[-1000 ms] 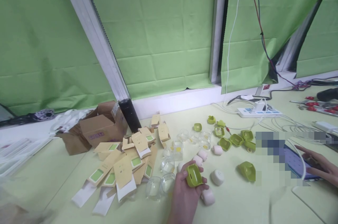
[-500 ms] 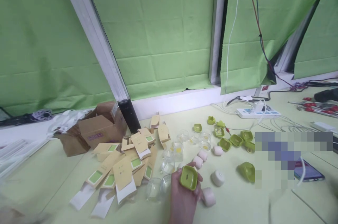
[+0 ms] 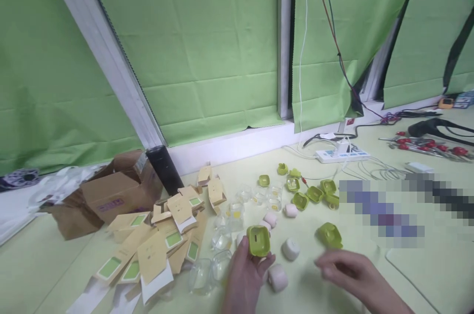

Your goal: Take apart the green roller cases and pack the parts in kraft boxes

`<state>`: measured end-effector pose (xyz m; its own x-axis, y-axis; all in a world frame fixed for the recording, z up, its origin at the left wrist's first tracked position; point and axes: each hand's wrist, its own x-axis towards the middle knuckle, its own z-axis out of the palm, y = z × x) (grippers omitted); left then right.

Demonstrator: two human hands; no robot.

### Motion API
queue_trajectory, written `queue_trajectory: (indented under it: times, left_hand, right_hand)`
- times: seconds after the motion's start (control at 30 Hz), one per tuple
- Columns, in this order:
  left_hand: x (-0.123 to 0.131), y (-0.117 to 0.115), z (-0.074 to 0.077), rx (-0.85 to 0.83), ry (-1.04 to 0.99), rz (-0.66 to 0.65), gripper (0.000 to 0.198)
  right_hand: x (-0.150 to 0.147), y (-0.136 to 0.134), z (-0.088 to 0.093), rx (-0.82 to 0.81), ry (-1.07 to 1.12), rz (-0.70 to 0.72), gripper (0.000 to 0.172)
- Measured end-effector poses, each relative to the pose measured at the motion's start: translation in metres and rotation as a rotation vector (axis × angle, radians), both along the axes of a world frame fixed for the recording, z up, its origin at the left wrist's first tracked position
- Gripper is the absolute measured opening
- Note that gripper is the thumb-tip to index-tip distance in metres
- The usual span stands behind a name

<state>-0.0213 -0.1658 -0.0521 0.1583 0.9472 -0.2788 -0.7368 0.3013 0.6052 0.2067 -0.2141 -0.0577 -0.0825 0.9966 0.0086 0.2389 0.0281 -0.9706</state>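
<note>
My left hand (image 3: 246, 274), palm up, holds a small olive-green square shell (image 3: 258, 241) with its hollow side facing me and a slot in its base. My right hand (image 3: 350, 272) is at the lower right with fingers loosely bent, nothing visible in it. Just above its fingertips lies another green shell (image 3: 329, 236). White rounded blocks lie between the hands, among them one white block (image 3: 291, 249) and a pinkish one (image 3: 277, 277). Left of my left hand stand clear plastic cups (image 3: 201, 276).
Several flat tan cartons (image 3: 151, 257) overlap at left, before an open cardboard box (image 3: 111, 195) and a black cylinder (image 3: 165, 170). More green shells (image 3: 314, 194) sit farther back. A power strip (image 3: 342, 153) with cables and red-handled tools (image 3: 425, 146) are at the right.
My right hand has come into view at the lower right, near the lone green shell. My left hand still holds its shell. The view has shifted to the right.
</note>
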Motion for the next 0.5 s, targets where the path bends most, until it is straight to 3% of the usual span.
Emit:
queue_trajectory:
  times: [0.1, 0.2, 0.33, 0.5]
  left_hand:
    - [-0.001, -0.004, 0.008, 0.063, 0.047, -0.016, 0.034]
    - [-0.002, -0.005, 0.013, 0.131, 0.051, 0.009, 0.032]
    - [0.000, -0.005, 0.009, 0.187, 0.070, 0.029, 0.027]
    - [0.007, -0.006, 0.001, 0.210, 0.196, 0.062, 0.027]
  right_hand:
    - [-0.038, 0.040, 0.033, 0.195, -0.002, 0.032, 0.029]
    - [-0.065, 0.062, 0.049, 0.331, -0.001, 0.150, 0.024]
    - [-0.081, 0.068, 0.040, 0.601, -0.166, 0.221, 0.010]
    - [-0.082, 0.061, 0.023, 0.760, -0.302, 0.078, 0.013]
